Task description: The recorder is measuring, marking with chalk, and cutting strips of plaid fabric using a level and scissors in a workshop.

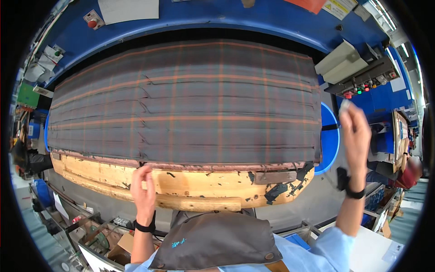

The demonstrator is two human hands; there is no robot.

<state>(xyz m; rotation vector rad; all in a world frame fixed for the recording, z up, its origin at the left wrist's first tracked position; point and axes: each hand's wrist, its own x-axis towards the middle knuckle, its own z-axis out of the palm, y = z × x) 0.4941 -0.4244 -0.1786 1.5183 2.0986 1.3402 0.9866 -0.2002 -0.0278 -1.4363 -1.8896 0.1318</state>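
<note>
1. Spread across the middle, from the left side to near the blue tub, lies the plaid cloth (195, 104): charcoal, crossed by orange, green and dull-red lines, its surface ridged lengthwise, with a column of small dark puckers left of centre.
2. Along its near edge runs the worn yellow wooden board (204, 181), rounded at the corners.
3. The left hand (144, 188), fingers bent, is at that edge; whether it grips anything, I cannot tell.
4. Dark ragged scraps (276, 192) lie on the board's right end.
5. The smooth, curved blue tub (334, 147).
6. The right hand (355, 129), raised well apart from the left, is blurred; its grip is unclear.
</note>
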